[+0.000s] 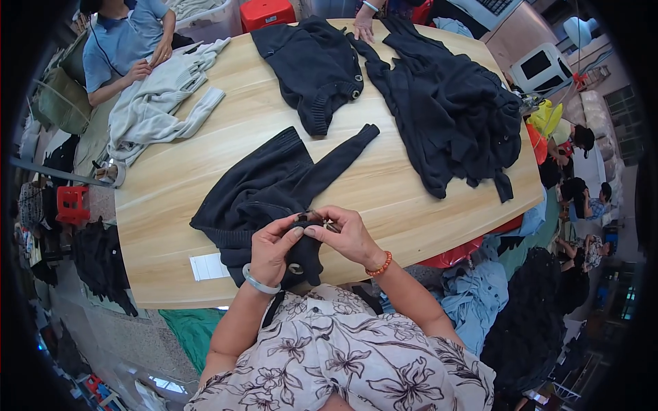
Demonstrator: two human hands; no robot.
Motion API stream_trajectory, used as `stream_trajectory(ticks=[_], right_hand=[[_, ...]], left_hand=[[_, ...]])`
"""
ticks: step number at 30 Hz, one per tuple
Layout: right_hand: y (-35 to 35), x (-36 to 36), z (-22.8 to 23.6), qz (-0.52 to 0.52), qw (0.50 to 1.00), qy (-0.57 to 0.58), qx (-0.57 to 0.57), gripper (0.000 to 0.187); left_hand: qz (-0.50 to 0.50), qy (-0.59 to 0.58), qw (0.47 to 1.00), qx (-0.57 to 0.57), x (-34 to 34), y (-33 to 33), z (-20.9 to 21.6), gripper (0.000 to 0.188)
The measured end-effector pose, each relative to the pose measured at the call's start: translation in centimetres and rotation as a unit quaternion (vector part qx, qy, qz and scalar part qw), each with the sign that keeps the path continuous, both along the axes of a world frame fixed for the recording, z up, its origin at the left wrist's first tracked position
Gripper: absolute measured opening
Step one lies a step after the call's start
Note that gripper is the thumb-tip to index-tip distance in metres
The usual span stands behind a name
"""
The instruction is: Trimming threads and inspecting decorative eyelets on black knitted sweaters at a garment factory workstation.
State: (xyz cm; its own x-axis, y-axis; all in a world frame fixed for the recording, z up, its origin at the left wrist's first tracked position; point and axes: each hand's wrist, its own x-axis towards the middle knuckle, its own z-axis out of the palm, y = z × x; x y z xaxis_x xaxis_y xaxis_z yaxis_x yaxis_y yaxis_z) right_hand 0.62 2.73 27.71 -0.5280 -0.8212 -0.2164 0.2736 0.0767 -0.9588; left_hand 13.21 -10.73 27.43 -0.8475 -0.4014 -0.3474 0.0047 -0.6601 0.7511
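A black knitted sweater [257, 188] lies spread on the table in front of me, one sleeve stretched toward the far right. Its near edge is gathered up between my hands, with a round button [295, 268] showing just below. My left hand [271, 248] is closed, thumb and fingers pinching the knit. Close beside it, my right hand [348, 236] also pinches the edge, thumb toward the left thumb. A small dark piece shows by the right fingers; I cannot make out what it is.
On the wooden table [157, 226] lie another black sweater [301, 61], a heap of black knitwear [452, 109] and a white paper slip [208, 267]. A person [123, 48] handles a light grey sweater [161, 96] at far left. Another person's hand [363, 26] rests at the far edge.
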Motion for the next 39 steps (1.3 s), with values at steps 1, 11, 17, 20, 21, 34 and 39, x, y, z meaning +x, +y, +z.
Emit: stream_trajectory(ticks=[1, 11, 17, 20, 21, 34, 39], right_hand=[[0.2, -0.2, 0.3, 0.020, 0.999, 0.010, 0.041, 0.021], [-1.7, -0.8, 3.2, -0.065, 0.969, 0.237, -0.016, 0.023], [-1.6, -0.9, 1.2, -0.100, 0.960, 0.262, 0.025, 0.005], [-1.2, -1.0, 1.3, -0.113, 0.969, 0.220, 0.005, 0.005], [-1.5, -1.2, 1.3, -0.113, 0.967, 0.226, -0.001, 0.005], [-2.7, -2.3, 3.5, -0.058, 0.919, 0.390, 0.003, 0.016], [-1.6, 0.8, 3.5, -0.022, 0.859, 0.505, 0.089, 0.042]], left_hand=[[0.006, 0.001, 1.000, 0.005, 0.0, 0.0, 0.1, 0.032], [-0.003, 0.017, 0.986, -0.165, -1.0, -0.4, 1.1, 0.032], [0.035, 0.015, 0.993, -0.113, -1.1, 0.8, -1.3, 0.048], [0.010, -0.057, 0.982, -0.178, -0.1, 1.3, 0.2, 0.038], [0.001, -0.078, 0.977, -0.197, 0.6, 1.1, -0.5, 0.033], [0.005, -0.022, 0.989, 0.146, -0.3, -2.8, 1.0, 0.006], [0.096, -0.028, 0.994, 0.049, -1.5, -0.9, 0.4, 0.057]])
